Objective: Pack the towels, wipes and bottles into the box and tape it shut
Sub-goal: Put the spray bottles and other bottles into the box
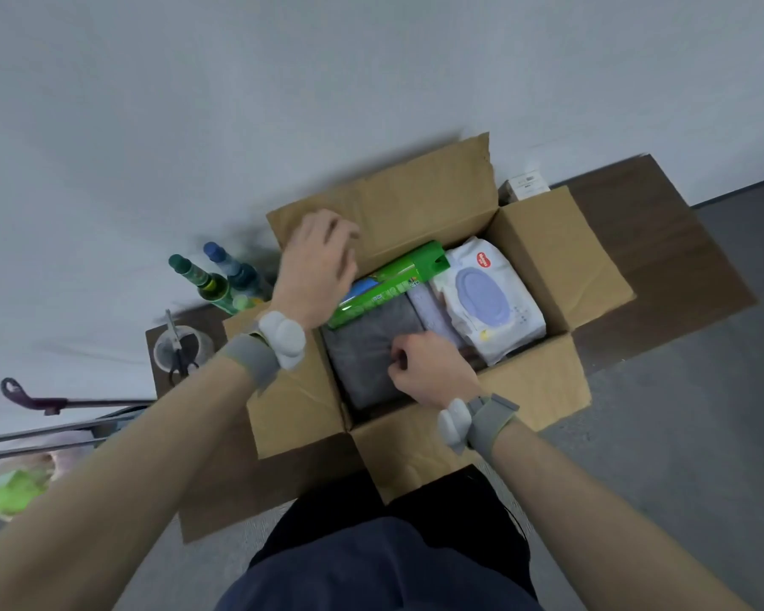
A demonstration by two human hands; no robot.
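Note:
An open cardboard box (pixel 543 253) stands on the floor with all flaps spread. Inside lie a folded grey towel (pixel 367 346), a green spray can (pixel 398 277) on its side, a lilac towel (pixel 428 306) and a white wipes pack (pixel 490 297) with a purple lid. My left hand (pixel 316 266) hovers over the can's left end, fingers loosely curled, motion-blurred; no grip shows. My right hand (pixel 428 368) rests on the grey towel with curled fingers that seem to pinch the fabric. Two bottles, one green-capped (pixel 204 280) and one blue-capped (pixel 232 266), stand outside the box to the left.
Scissors in a clear tape roll (pixel 179 346) sit on a brown sheet left of the box. A purple-handled tool (pixel 32 399) and metal rods lie further left, above a green bag (pixel 14 487). A small white carton (pixel 525 185) stands behind the box by the wall.

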